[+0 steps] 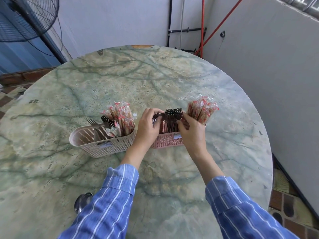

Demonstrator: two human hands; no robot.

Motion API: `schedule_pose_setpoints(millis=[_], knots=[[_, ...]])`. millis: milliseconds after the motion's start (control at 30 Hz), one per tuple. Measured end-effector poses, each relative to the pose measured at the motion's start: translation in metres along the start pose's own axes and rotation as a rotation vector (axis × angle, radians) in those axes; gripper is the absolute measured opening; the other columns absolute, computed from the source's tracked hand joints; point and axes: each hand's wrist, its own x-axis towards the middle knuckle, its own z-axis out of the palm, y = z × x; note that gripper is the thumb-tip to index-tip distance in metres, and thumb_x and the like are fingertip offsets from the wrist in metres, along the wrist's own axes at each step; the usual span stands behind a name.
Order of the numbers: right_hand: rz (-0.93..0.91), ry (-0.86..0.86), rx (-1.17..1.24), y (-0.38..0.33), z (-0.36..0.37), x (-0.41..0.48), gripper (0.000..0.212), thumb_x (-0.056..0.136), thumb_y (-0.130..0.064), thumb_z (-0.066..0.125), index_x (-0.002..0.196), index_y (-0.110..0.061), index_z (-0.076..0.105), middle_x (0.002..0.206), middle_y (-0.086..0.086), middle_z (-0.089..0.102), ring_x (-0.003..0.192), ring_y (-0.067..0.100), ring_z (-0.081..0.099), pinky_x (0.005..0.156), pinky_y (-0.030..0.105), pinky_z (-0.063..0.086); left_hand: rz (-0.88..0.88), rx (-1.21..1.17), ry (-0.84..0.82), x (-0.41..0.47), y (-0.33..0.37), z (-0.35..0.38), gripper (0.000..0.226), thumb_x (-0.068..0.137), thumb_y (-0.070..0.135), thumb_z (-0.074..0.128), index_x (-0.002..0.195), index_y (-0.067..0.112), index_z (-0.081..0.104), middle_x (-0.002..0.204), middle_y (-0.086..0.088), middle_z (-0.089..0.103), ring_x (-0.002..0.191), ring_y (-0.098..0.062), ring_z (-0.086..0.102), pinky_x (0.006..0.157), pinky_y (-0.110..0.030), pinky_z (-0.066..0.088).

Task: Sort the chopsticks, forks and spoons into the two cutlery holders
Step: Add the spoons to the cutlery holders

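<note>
Two plastic cutlery holders stand side by side on the round marble table. The beige holder (pixel 103 145) on the left has forks (pixel 96 125) and wrapped chopsticks (pixel 120 116) in it, with its left part bare. The pink holder (pixel 168 141) on the right has a bunch of forks (pixel 172 118) in the middle and wrapped chopsticks (pixel 201 110) at its right end. My left hand (pixel 148 128) grips a stack of spoons (pixel 158 116) at the pink holder's left end. My right hand (pixel 189 131) touches the bunch of forks with its fingertips.
A few loose spoons (pixel 82 201) lie on the table (pixel 155 80) near its front edge, partly under my left sleeve. A standing fan (pixel 25 18) is at the back left. Walls close in behind and to the right, with pipes in the corner.
</note>
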Motion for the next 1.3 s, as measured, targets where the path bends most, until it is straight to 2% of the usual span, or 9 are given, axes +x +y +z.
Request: schedule_pose_setpoints(millis=[100,200,300,500,867,933,1033,1133,1300], knots=[[0.005,0.004,-0.01,-0.001,-0.002,0.0,0.034,0.089,-0.007,0.062,0.123,-0.01,0.065,0.088,0.014,0.073,0.082,0.027,0.069,0.08,0.042,0.055,-0.001,-0.03,-0.016,0.0,0.0,0.0,0.014,0.091,0.0,0.055,0.104,0.005,0.058,0.104,0.001,0.063,0.092,0.004,0.054,0.082,-0.005,0.041],[-0.009,0.001,0.0,-0.001,-0.003,-0.001,0.026,0.09,-0.005,0.06,0.115,-0.007,0.068,0.09,0.008,0.072,0.082,0.02,0.069,0.081,0.041,0.056,-0.006,-0.04,-0.02,0.0,0.0,-0.002,0.02,0.093,0.0,0.05,0.111,0.006,0.057,0.105,-0.001,0.065,0.08,0.005,0.057,0.069,-0.006,0.041],[-0.013,0.003,-0.001,0.0,-0.005,-0.001,0.026,0.09,-0.003,0.057,0.113,-0.005,0.067,0.09,0.008,0.071,0.081,0.02,0.068,0.081,0.039,0.055,0.049,0.001,-0.007,0.0,0.001,0.001,0.027,0.091,-0.003,0.048,0.112,0.008,0.061,0.102,-0.003,0.062,0.088,-0.004,0.055,0.076,-0.007,0.039],[-0.017,0.026,-0.01,0.001,-0.006,-0.001,0.032,0.09,-0.003,0.057,0.121,-0.005,0.065,0.099,0.009,0.072,0.086,0.019,0.068,0.085,0.034,0.054,0.062,0.006,0.067,-0.001,-0.002,0.007,0.008,0.092,0.007,0.058,0.1,0.004,0.059,0.095,-0.005,0.061,0.089,-0.01,0.058,0.082,-0.01,0.042],[-0.055,0.015,-0.042,0.003,-0.009,-0.005,0.035,0.091,-0.004,0.057,0.126,-0.007,0.063,0.111,0.009,0.071,0.094,0.02,0.068,0.088,0.036,0.054,-0.059,-0.034,0.056,-0.007,-0.001,0.005,0.036,0.093,0.014,0.06,0.126,0.003,0.048,0.121,-0.008,0.06,0.111,-0.013,0.056,0.092,-0.004,0.037],[-0.068,0.041,-0.023,0.002,-0.011,-0.009,0.035,0.09,-0.003,0.058,0.125,-0.006,0.063,0.111,0.007,0.071,0.095,0.018,0.068,0.089,0.032,0.054,-0.106,-0.092,0.041,-0.014,0.003,0.001,0.052,0.091,0.014,0.064,0.135,0.003,0.039,0.129,-0.006,0.053,0.12,-0.007,0.047,0.1,-0.003,0.031],[-0.119,0.122,0.025,0.0,-0.014,-0.027,0.035,0.088,0.0,0.061,0.122,-0.006,0.065,0.107,0.003,0.07,0.091,0.011,0.066,0.085,0.019,0.052,-0.144,-0.15,0.03,-0.038,0.004,-0.008,0.065,0.089,0.013,0.066,0.142,0.004,0.03,0.139,-0.003,0.044,0.13,-0.003,0.039,0.109,-0.013,0.03],[-0.149,0.092,0.023,0.001,-0.008,-0.061,0.029,0.085,0.003,0.062,0.112,-0.006,0.069,0.097,-0.002,0.067,0.078,0.009,0.064,0.075,0.009,0.048,-0.222,-0.219,-0.002,-0.079,0.005,-0.024,0.056,0.092,0.014,0.061,0.141,0.013,0.034,0.143,0.0,0.042,0.135,-0.007,0.039,0.112,-0.028,0.034],[-0.126,-0.118,0.026,0.004,0.029,-0.129,0.023,0.083,0.004,0.061,0.1,-0.008,0.07,0.09,0.0,0.069,0.073,0.007,0.061,0.067,0.009,0.048,-0.185,-0.137,0.047,-0.155,-0.01,-0.066,0.038,0.091,0.003,0.053,0.128,0.009,0.049,0.131,-0.001,0.05,0.126,-0.012,0.05,0.102,-0.028,0.046]])
